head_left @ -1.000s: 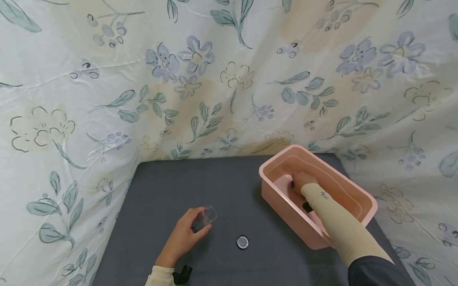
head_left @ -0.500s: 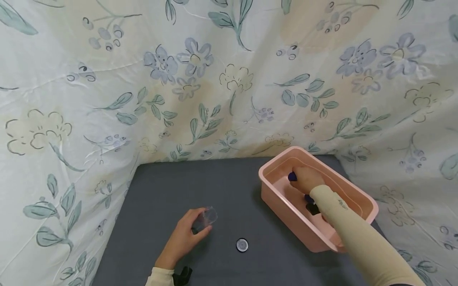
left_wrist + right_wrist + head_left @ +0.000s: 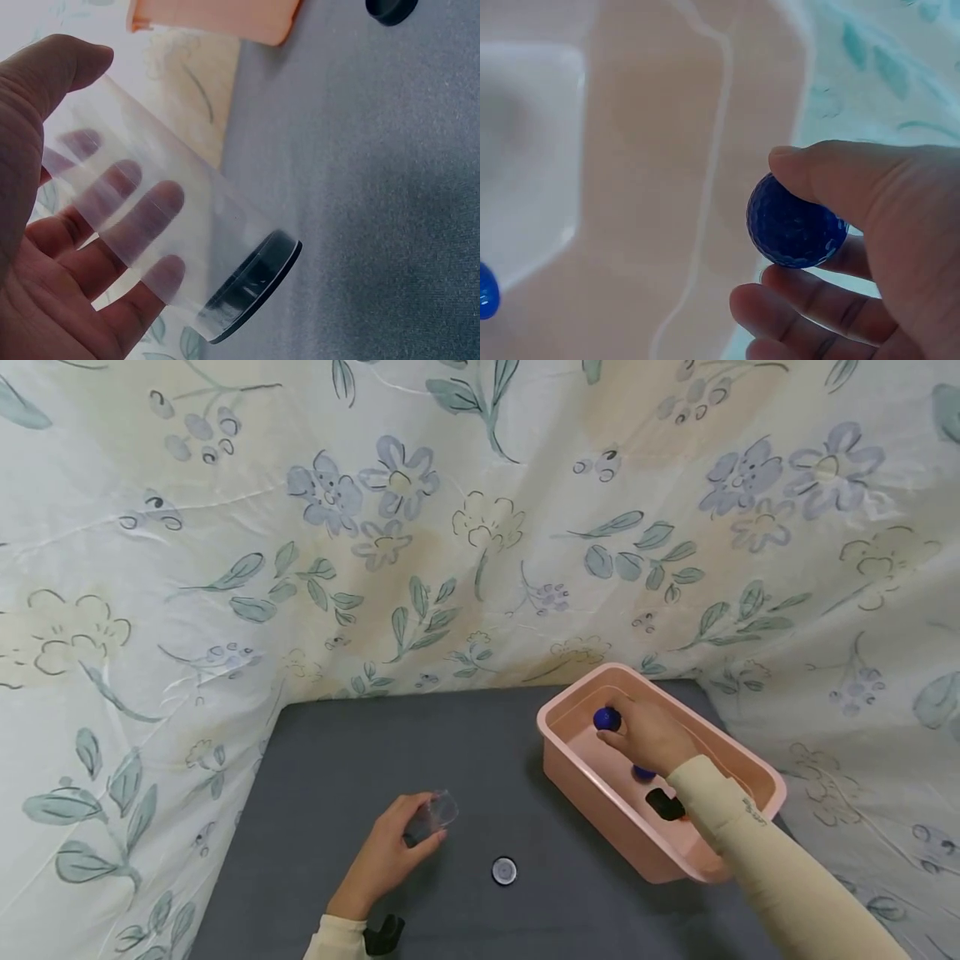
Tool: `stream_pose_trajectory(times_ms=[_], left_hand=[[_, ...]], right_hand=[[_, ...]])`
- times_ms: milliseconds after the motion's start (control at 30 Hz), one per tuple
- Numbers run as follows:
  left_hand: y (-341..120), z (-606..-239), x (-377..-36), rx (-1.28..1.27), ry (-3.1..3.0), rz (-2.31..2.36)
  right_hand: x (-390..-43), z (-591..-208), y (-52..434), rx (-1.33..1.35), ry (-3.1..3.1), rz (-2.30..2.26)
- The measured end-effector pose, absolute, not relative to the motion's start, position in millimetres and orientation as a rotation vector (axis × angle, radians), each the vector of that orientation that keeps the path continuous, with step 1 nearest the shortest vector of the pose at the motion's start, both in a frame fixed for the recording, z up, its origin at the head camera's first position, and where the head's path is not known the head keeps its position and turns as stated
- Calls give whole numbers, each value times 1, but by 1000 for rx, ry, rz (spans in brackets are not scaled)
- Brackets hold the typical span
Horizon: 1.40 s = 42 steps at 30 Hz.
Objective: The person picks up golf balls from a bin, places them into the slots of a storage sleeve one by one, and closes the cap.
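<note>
From the round dark-rimmed cap [image 3: 505,871] on the grey, cloth-textured desk [image 3: 405,743], a pink bin [image 3: 600,810] is seen at two o'clock; over it, a glossy, dimpled blue ball [image 3: 795,221] is pinched by the right hand [image 3: 651,735]. Toward ten o'clock, a clear, black-ended cylinder [image 3: 211,232] is gripped widely by the left hand [image 3: 386,852]. Sleeve lettering [image 3: 752,812] cannot be read.

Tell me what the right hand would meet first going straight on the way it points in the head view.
The right hand, with the blue ball it holds leading, would likely meet the left end wall of the pink tub. Depth is unclear, so it might pass above.
</note>
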<state>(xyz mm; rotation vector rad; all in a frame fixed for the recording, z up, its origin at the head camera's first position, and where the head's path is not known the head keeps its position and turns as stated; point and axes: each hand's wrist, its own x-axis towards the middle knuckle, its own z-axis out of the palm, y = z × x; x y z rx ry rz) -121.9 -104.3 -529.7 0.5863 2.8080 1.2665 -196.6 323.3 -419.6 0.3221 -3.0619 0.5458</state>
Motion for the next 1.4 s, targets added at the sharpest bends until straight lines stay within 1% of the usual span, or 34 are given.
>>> stream_pose_trajectory(times_ms=[300,600,800,1067,1233,1400], left_hand=[[-104,-525,-121,638,2828,1266],[-102,-517,-120,704,2826,1268],[-104,-516,-117,714,2832,1256],[-103,-515,-114,681,2832,1243],[-101,-513,-113,680,2810,1263],[-98,-510,-115,682,2787,1286]], right_hand=[[-176,-393,291,433,-2972,707],[-161,-390,253,637,-2831,761],[-150,-395,225,587,-2828,929],[-137,-417,190,564,-2826,1158],[-132,-431,174,550,-2779,1319],[-130,-437,163,521,-2694,1483]])
